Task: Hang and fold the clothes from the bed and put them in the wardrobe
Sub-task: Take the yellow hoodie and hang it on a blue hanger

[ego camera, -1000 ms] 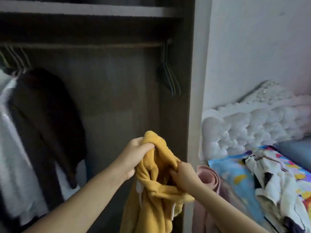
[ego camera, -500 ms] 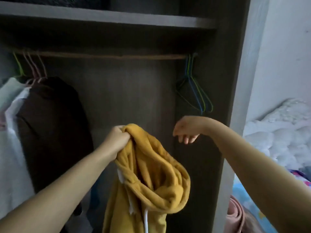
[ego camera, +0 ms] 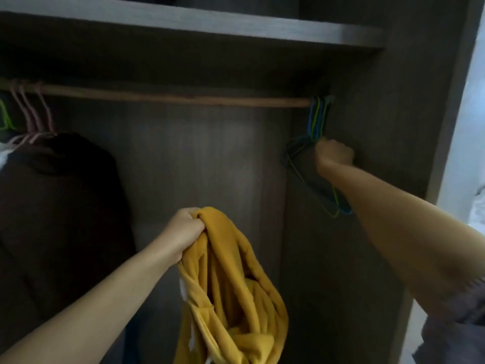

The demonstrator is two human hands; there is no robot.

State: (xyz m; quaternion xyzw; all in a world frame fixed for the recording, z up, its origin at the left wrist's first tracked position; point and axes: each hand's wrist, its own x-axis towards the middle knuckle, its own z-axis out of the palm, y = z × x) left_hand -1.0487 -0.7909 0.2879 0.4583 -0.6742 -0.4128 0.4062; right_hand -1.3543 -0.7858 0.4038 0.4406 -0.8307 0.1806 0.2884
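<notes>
- Dark garment (ego camera: pixel 60 195): hangs on pink hangers (ego camera: pixel 31 114), far left of the rail (ego camera: pixel 170 97).
- Left hand (ego camera: pixel 183 232): fingers curled tight round the top fold of the yellow garment (ego camera: pixel 236 298), which hangs below the fist.
- Right hand (ego camera: pixel 333 155): fingers closed around the blue and green wire hangers (ego camera: pixel 317 119) at the rail's right end, inside the wardrobe (ego camera: pixel 367 127).

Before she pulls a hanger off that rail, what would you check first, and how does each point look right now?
1. Left hand grips the yellow garment: ok.
2. Right hand is closed at the empty hangers: ok.
3. Only one hanger is held: cannot tell.
4. Hanger hooks sit free on the rail: cannot tell.
5. The rail has a bare stretch for hanging: ok.
6. Garment neck is opened for the hanger: not ok, it is bunched.
</notes>
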